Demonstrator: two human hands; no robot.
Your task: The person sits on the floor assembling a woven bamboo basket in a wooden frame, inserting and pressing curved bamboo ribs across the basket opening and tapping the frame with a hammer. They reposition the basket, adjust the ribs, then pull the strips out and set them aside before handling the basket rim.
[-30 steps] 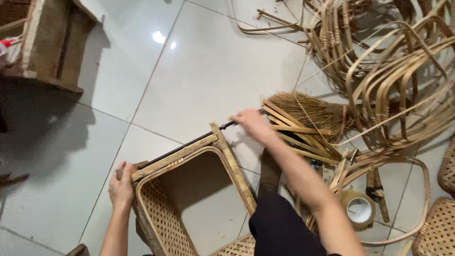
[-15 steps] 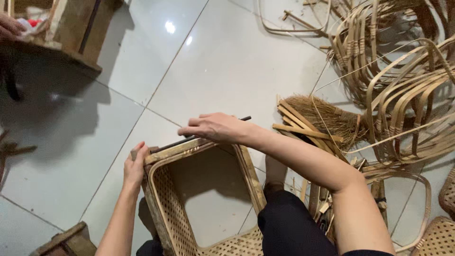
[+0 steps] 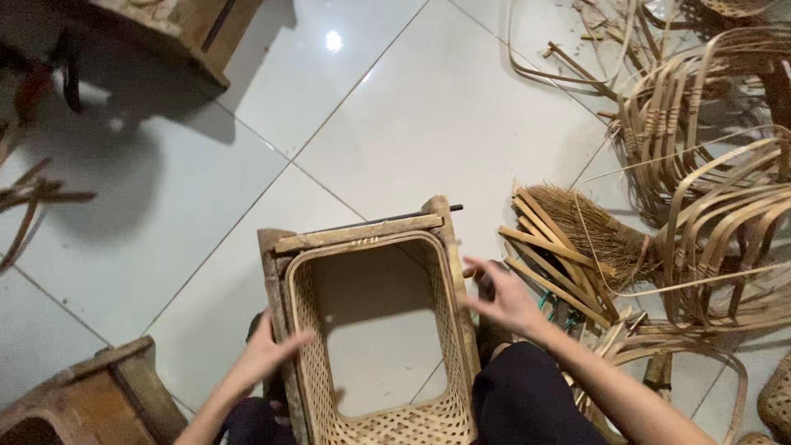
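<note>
Basket: one woven rattan basket in a wooden frame sits on the white tile floor between your knees, its bottomless opening facing up at you.
Change: half a second ago your right hand lay across the frame's top bar; now it is off it, and the basket sits a little more square to you.
Left hand: your left hand rests against the frame's left side, fingers loosely curled on the wood, gripping nothing else.
Right hand: your right hand hovers just beside the right side of the frame, fingers spread, holding nothing.
Meaning: only one hand steadies the basket now, so the work looks to be between grips.
Rod: one thin dark rod lies along the top bar, its tip poking out at the right.
Count: one basket, two hands, one small broom beside a bundle of flat sticks.
Around: curved cane strips piled at right, too tangled to count; wooden stools at lower left and upper left.
</note>
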